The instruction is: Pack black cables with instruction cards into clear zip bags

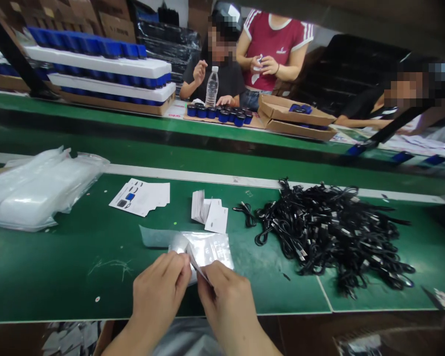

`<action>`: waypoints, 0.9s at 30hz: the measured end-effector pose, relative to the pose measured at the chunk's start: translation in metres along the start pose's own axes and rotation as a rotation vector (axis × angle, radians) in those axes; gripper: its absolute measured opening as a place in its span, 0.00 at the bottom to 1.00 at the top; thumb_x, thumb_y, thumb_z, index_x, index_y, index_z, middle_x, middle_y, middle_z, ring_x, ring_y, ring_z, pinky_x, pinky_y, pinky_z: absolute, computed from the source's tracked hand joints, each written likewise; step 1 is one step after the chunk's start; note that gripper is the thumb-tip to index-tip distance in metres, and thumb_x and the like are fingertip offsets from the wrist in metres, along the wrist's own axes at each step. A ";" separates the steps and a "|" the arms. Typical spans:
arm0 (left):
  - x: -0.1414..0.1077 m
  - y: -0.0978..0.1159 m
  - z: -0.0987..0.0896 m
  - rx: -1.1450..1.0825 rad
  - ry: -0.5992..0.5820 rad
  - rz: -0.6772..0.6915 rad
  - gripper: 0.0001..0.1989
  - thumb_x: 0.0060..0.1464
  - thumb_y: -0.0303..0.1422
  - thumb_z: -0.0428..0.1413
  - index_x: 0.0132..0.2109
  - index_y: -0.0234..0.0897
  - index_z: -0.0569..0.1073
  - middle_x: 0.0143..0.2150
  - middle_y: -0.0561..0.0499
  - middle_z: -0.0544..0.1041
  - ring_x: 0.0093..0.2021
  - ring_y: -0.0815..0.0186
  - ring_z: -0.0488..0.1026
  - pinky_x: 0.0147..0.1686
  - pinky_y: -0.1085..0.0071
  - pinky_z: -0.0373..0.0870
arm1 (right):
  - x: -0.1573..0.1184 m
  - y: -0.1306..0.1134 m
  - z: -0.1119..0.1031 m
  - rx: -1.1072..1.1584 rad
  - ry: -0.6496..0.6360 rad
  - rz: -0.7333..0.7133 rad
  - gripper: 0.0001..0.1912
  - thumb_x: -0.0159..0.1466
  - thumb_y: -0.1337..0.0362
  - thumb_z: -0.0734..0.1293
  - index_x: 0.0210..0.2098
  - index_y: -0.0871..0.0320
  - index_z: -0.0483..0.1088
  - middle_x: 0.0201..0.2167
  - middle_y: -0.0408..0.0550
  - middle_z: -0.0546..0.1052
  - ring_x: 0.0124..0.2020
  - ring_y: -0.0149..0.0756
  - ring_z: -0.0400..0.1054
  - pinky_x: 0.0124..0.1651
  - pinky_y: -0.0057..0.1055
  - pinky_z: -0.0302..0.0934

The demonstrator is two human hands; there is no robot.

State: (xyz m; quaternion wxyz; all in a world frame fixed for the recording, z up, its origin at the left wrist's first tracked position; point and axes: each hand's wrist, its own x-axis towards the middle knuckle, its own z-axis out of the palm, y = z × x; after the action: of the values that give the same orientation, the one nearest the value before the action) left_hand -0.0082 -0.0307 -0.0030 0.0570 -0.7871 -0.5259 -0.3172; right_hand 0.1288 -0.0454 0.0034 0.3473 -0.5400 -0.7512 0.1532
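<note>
My left hand is closed on the edge of a clear plastic bag near the table's front edge. My right hand pinches a small folded paper at the bag's opening, beside the left fingertips. The fingers hide part of the paper and the bag. Just beyond the hands stands a stack of small white leaflets, with a few lying loose on its right. Printed sheets are fanned out farther left.
A large heap of black cables covers the right side of the green table. Clear bags are piled at the left. Across a raised ledge are blue items, a bottle and other people.
</note>
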 end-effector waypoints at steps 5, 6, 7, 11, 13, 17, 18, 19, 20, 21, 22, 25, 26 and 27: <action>-0.004 0.005 -0.001 -0.114 -0.097 0.108 0.11 0.60 0.28 0.43 0.30 0.39 0.65 0.24 0.55 0.67 0.24 0.68 0.68 0.25 0.74 0.62 | 0.007 0.000 -0.022 0.157 -0.206 0.157 0.09 0.61 0.72 0.59 0.24 0.57 0.61 0.22 0.41 0.68 0.22 0.29 0.62 0.26 0.23 0.52; -0.005 0.005 -0.002 -0.106 -0.102 0.100 0.10 0.60 0.27 0.44 0.31 0.39 0.65 0.25 0.54 0.68 0.25 0.68 0.68 0.25 0.74 0.63 | 0.008 0.000 -0.027 0.200 -0.264 0.156 0.09 0.61 0.72 0.59 0.24 0.57 0.62 0.24 0.42 0.69 0.24 0.29 0.63 0.27 0.23 0.53; -0.005 0.005 -0.003 -0.098 -0.109 0.091 0.09 0.59 0.28 0.44 0.32 0.39 0.65 0.27 0.53 0.68 0.26 0.67 0.68 0.25 0.74 0.64 | 0.009 0.001 -0.030 0.239 -0.304 0.158 0.10 0.61 0.72 0.59 0.24 0.57 0.62 0.24 0.42 0.69 0.25 0.29 0.64 0.28 0.23 0.54; -0.008 0.004 -0.009 -0.171 -0.129 0.066 0.06 0.56 0.28 0.46 0.35 0.40 0.66 0.33 0.51 0.65 0.27 0.69 0.69 0.26 0.75 0.67 | 0.013 0.008 -0.027 0.389 -0.136 0.361 0.05 0.55 0.72 0.66 0.28 0.57 0.65 0.24 0.39 0.68 0.25 0.29 0.64 0.29 0.23 0.57; -0.009 0.004 -0.010 -0.234 -0.150 0.073 0.05 0.56 0.28 0.46 0.36 0.41 0.66 0.34 0.51 0.65 0.28 0.69 0.69 0.27 0.76 0.68 | 0.015 0.012 -0.015 0.536 -0.078 0.457 0.13 0.52 0.72 0.69 0.36 0.57 0.66 0.26 0.39 0.70 0.24 0.28 0.64 0.28 0.23 0.59; -0.012 0.006 -0.005 -0.336 -0.241 0.088 0.05 0.58 0.29 0.45 0.37 0.41 0.64 0.35 0.51 0.67 0.34 0.68 0.70 0.34 0.78 0.69 | 0.018 0.017 0.003 0.647 -0.183 0.482 0.04 0.54 0.74 0.66 0.26 0.60 0.69 0.19 0.38 0.69 0.19 0.25 0.61 0.21 0.19 0.54; -0.012 0.006 -0.003 -0.351 -0.263 0.075 0.05 0.58 0.29 0.44 0.37 0.41 0.64 0.34 0.51 0.68 0.35 0.68 0.70 0.35 0.78 0.69 | 0.019 0.019 0.001 0.592 -0.203 0.461 0.05 0.55 0.74 0.66 0.24 0.61 0.70 0.17 0.38 0.69 0.18 0.25 0.61 0.21 0.20 0.53; -0.011 0.006 -0.001 -0.360 -0.280 0.057 0.05 0.59 0.30 0.44 0.36 0.42 0.64 0.33 0.52 0.68 0.34 0.68 0.70 0.35 0.78 0.69 | 0.021 0.020 -0.005 0.523 -0.236 0.411 0.05 0.55 0.74 0.66 0.25 0.61 0.71 0.18 0.39 0.71 0.19 0.26 0.63 0.22 0.20 0.55; -0.010 0.005 0.002 -0.363 -0.299 0.033 0.06 0.59 0.30 0.43 0.35 0.42 0.63 0.32 0.53 0.68 0.33 0.68 0.70 0.33 0.77 0.69 | 0.024 0.023 -0.014 0.453 -0.289 0.331 0.04 0.56 0.74 0.66 0.28 0.61 0.73 0.20 0.40 0.73 0.21 0.27 0.66 0.24 0.21 0.58; -0.009 0.005 0.004 -0.360 -0.322 0.002 0.07 0.60 0.30 0.43 0.33 0.42 0.62 0.30 0.53 0.68 0.31 0.68 0.69 0.30 0.77 0.68 | 0.028 0.026 -0.027 0.400 -0.375 0.220 0.05 0.58 0.72 0.66 0.32 0.60 0.74 0.24 0.42 0.76 0.25 0.29 0.69 0.29 0.23 0.61; -0.007 0.004 0.005 -0.352 -0.347 -0.026 0.08 0.60 0.31 0.42 0.32 0.42 0.62 0.29 0.54 0.67 0.28 0.69 0.69 0.28 0.76 0.67 | 0.034 0.032 -0.041 0.327 -0.447 0.094 0.07 0.59 0.72 0.65 0.36 0.59 0.75 0.29 0.44 0.78 0.30 0.31 0.71 0.34 0.25 0.64; -0.002 0.002 0.009 -0.329 -0.416 -0.082 0.11 0.60 0.32 0.42 0.28 0.41 0.59 0.25 0.56 0.66 0.24 0.69 0.66 0.23 0.74 0.64 | 0.058 0.059 -0.079 -0.104 -0.332 -0.078 0.19 0.60 0.81 0.59 0.42 0.57 0.74 0.43 0.49 0.76 0.45 0.38 0.69 0.47 0.36 0.62; -0.001 0.002 0.010 -0.326 -0.431 -0.093 0.12 0.60 0.33 0.42 0.27 0.41 0.59 0.25 0.56 0.66 0.23 0.69 0.65 0.23 0.74 0.64 | 0.067 0.071 -0.088 -0.280 -0.290 -0.100 0.21 0.58 0.82 0.60 0.42 0.56 0.74 0.49 0.52 0.73 0.51 0.44 0.65 0.51 0.44 0.59; 0.000 0.001 0.011 -0.328 -0.441 -0.101 0.13 0.60 0.33 0.42 0.26 0.41 0.58 0.25 0.56 0.65 0.23 0.69 0.65 0.23 0.73 0.63 | 0.076 0.083 -0.094 -0.389 -0.295 -0.125 0.20 0.57 0.82 0.62 0.41 0.55 0.75 0.54 0.53 0.69 0.55 0.50 0.60 0.52 0.50 0.56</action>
State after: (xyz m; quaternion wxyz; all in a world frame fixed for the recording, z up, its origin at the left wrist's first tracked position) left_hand -0.0022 -0.0266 -0.0109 -0.2027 -0.8086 -0.5059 -0.2216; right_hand 0.2386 0.0415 0.0466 0.1325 -0.5211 -0.8409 0.0613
